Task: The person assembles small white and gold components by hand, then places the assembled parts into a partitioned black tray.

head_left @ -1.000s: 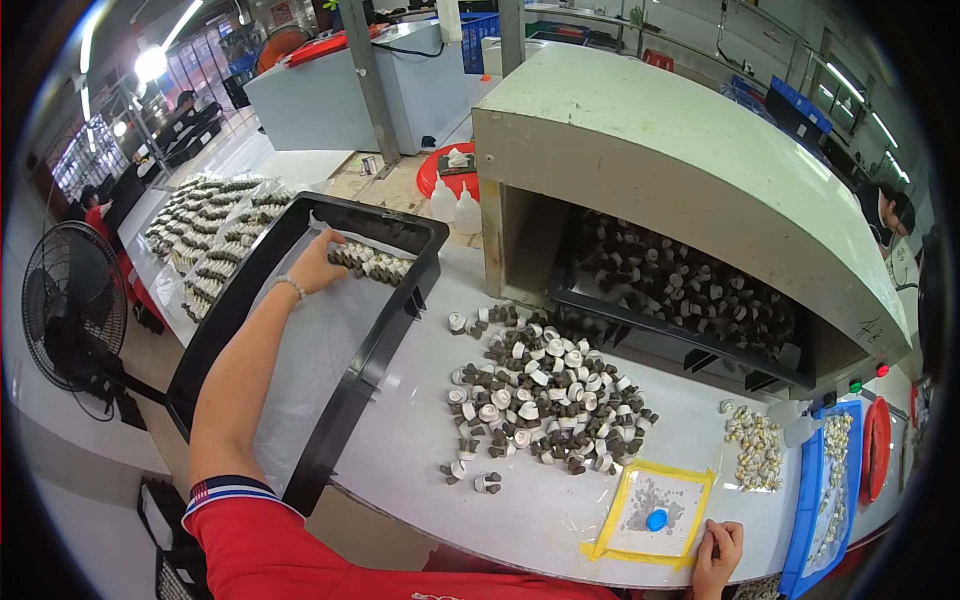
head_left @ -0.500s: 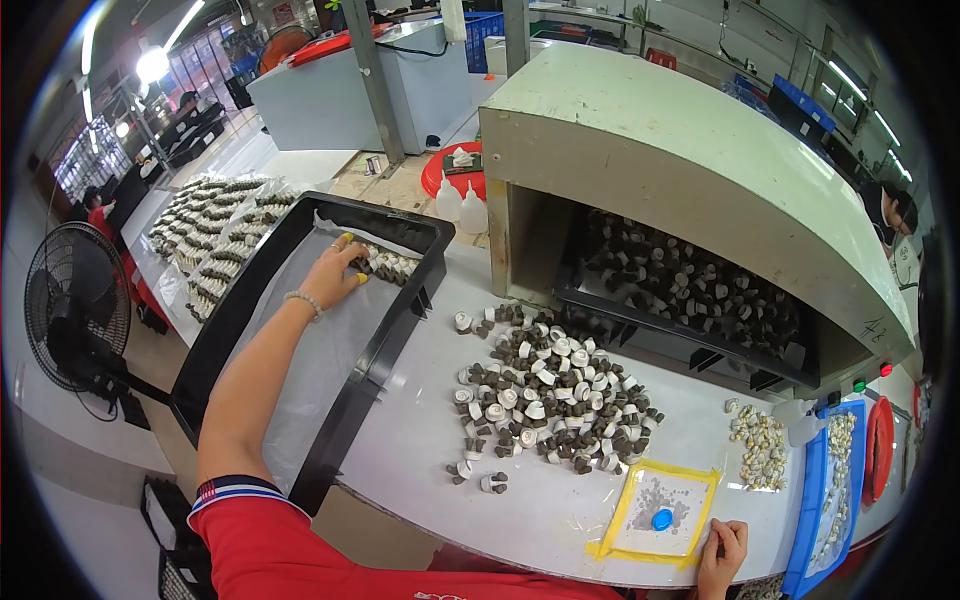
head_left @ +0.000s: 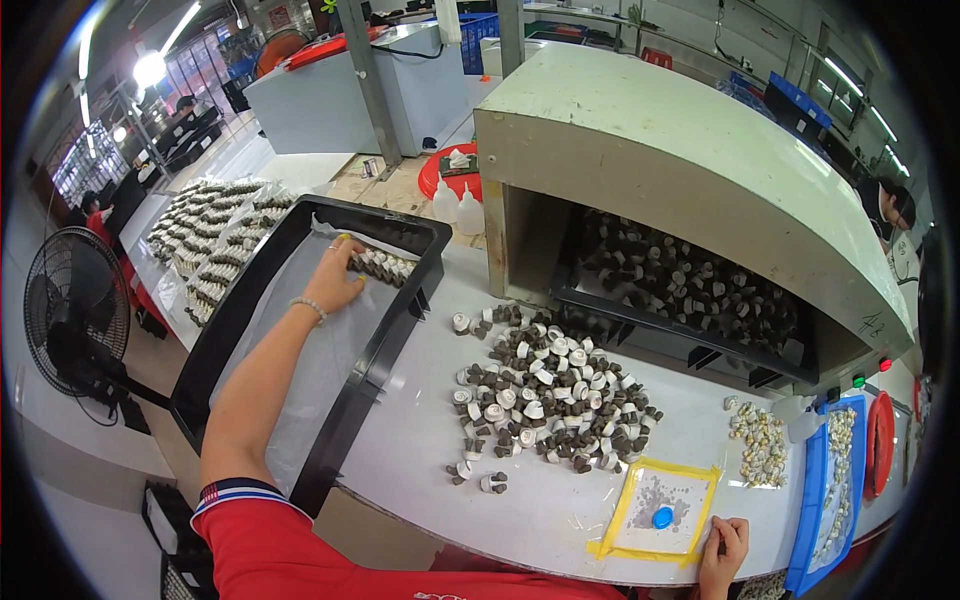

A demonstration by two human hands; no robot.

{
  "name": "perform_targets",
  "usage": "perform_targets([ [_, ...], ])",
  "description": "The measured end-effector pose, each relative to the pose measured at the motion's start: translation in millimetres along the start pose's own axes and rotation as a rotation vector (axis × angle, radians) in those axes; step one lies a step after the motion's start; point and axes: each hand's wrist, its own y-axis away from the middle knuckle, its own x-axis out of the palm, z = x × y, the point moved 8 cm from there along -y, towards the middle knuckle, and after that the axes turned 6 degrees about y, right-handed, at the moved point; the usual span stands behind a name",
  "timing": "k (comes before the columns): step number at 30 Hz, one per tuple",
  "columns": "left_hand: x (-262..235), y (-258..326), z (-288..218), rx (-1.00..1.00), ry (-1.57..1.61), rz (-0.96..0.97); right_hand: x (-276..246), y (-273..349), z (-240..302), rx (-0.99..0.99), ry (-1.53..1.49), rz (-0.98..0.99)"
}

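Observation:
My left hand (head_left: 335, 278) reaches into a long black tray (head_left: 240, 310) lined with clear plastic sheet. Its fingers rest against a short row of small dark-and-white cylindrical parts (head_left: 382, 265) at the tray's far end. My right hand (head_left: 722, 547) lies on the white table's near edge, fingers spread, next to a yellow-taped square (head_left: 660, 512) with a blue cap on it. A heap of the same small parts (head_left: 545, 395) lies loose on the table between both hands.
A beige tunnel machine (head_left: 680, 170) with parts on its dark belt stands behind the heap. Blue bins (head_left: 822, 495) of small pale pieces sit at right. A floor fan (head_left: 75, 310) stands at left. Rows of parts (head_left: 215, 240) lie beyond the tray. Other people work in the background.
My left hand has slid left along the row of parts at the tray's far end. The right hand has stayed on the table edge.

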Motion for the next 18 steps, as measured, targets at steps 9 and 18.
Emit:
perform_targets([
  [9, -24.2, -6.6, 59.3, -0.223, -0.032, -0.044, -5.4, -10.0, 19.4, -0.074, 0.090, 0.049],
  [18, -9.9, -14.8, 55.0, -0.275, 0.017, -0.084, 0.5, 1.7, -2.8, 0.033, -0.042, -0.014],
])
